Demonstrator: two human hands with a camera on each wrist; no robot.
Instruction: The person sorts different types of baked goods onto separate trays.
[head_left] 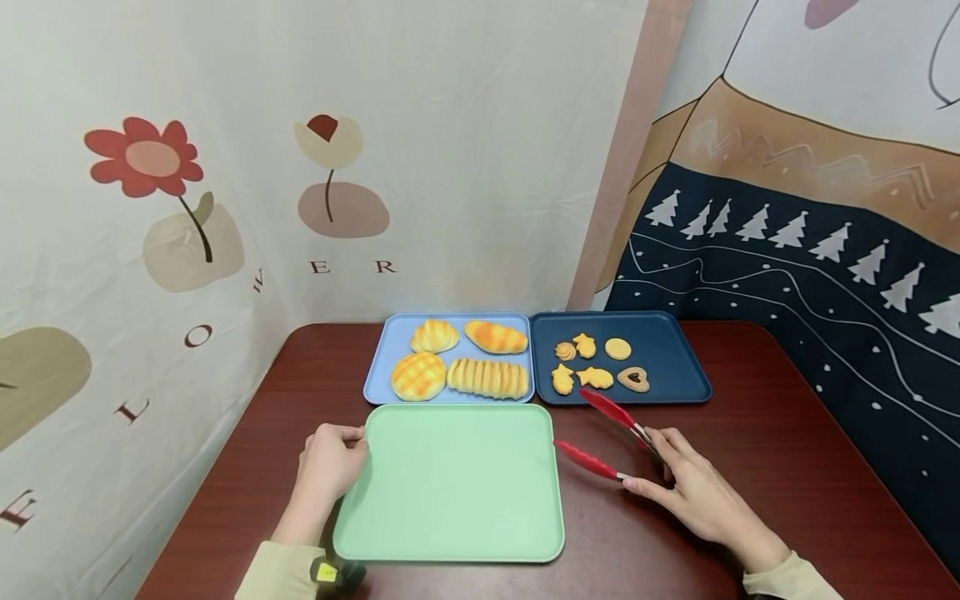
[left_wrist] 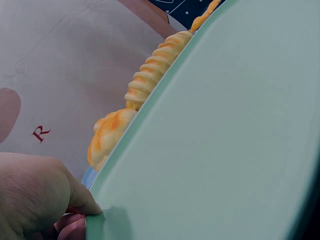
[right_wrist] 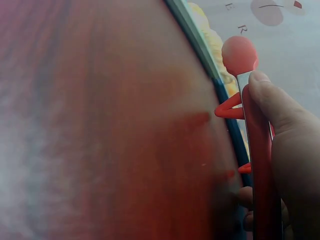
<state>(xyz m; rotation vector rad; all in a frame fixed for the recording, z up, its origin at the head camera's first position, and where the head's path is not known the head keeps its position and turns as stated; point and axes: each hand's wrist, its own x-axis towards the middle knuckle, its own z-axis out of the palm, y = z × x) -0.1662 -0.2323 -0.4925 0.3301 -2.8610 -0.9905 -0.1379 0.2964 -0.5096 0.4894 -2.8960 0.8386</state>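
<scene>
My left hand point(head_left: 330, 462) pinches the left rim of a light green tray point(head_left: 457, 483), thumb on top and fingers curled below, as the left wrist view shows. Nothing lies on that tray. In my right hand point(head_left: 701, 492) is a pair of red-tipped tongs point(head_left: 600, 467), thumb on one arm and fingers on the other. The tongs' tips stand apart, one near the green tray's right rim, the other by the front edge of a dark blue tray point(head_left: 682, 375). Close up, the right wrist view has the tongs point(right_wrist: 260, 150) along the thumb.
Behind the green tray, a light blue tray point(head_left: 375, 379) carries several breads, among them a round one point(head_left: 418, 377) and a ridged loaf point(head_left: 487, 378). Several small cookies, including a heart-shaped one point(head_left: 634, 380), lie on the dark blue tray. A printed curtain point(head_left: 480, 167) hangs behind the brown table point(head_left: 750, 442).
</scene>
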